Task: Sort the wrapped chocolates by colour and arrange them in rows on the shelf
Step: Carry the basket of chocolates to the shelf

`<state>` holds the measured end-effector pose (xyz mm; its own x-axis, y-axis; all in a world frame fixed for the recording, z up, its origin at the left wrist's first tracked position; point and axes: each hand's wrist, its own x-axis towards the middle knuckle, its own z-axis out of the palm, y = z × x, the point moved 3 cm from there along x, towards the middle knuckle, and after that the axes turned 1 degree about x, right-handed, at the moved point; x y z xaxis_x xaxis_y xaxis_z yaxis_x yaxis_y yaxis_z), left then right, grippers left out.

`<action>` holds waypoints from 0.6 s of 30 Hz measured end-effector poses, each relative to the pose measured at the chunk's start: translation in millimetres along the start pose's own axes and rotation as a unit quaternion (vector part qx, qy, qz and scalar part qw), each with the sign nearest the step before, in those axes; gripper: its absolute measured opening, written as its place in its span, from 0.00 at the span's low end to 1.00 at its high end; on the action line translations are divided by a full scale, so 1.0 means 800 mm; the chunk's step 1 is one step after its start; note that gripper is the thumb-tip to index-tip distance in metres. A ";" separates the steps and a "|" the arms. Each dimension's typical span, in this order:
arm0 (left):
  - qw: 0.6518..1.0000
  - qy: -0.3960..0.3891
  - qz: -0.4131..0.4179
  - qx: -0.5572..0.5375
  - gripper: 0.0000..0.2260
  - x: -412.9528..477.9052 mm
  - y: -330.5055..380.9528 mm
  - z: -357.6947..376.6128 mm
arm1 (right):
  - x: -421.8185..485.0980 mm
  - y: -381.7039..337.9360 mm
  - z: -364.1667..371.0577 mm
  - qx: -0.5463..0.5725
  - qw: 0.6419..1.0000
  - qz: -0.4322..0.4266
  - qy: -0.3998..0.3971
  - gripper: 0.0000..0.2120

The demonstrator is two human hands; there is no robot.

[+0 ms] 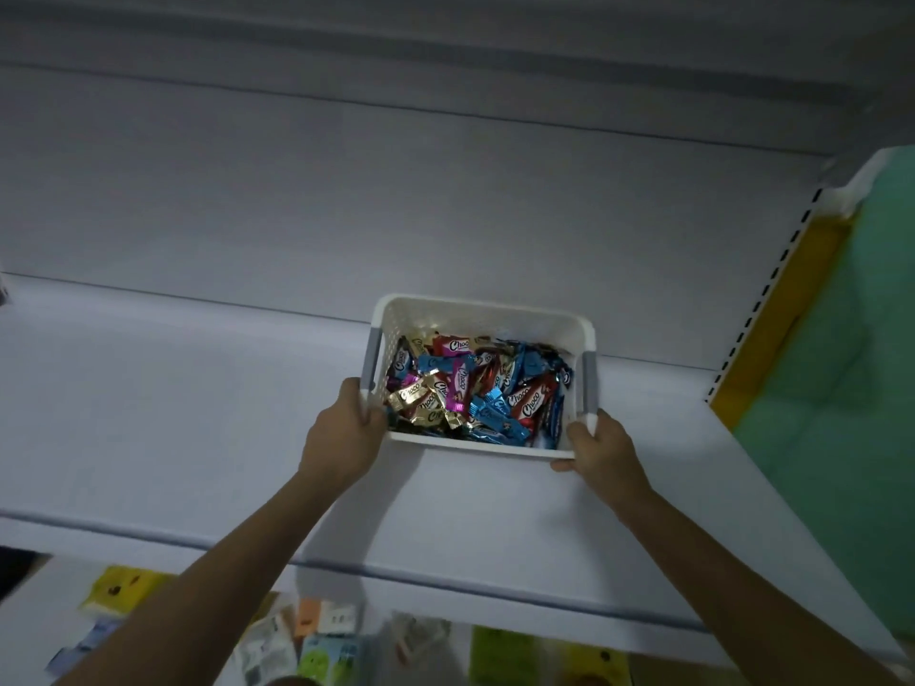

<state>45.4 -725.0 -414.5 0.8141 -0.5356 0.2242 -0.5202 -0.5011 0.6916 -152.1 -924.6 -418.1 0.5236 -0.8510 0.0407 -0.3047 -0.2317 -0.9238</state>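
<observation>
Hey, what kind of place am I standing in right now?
Likely a shop aisle: a white shelf with a slotted upright, a basket of wrapped chocolates, and packaged goods on the level below.

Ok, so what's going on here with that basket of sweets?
A person grips a white plastic basket with the left hand and right hand at its near corners, over a white shelf. It holds a jumble of Choco wrapped chocolates in blue, red, gold and pink. None lie in rows on the shelf yet.
</observation>
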 end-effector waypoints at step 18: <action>0.991 0.062 -0.027 -0.117 0.17 0.018 -0.001 0.032 | 0.055 0.007 0.018 0.006 0.997 -0.016 0.070 0.09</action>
<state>50.7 -749.9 -429.5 0.8723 -0.4178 0.2540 -0.4118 -0.3477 0.8423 -119.6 -956.4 -426.6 0.4158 -0.9010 0.1235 -0.2797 -0.2559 -0.9253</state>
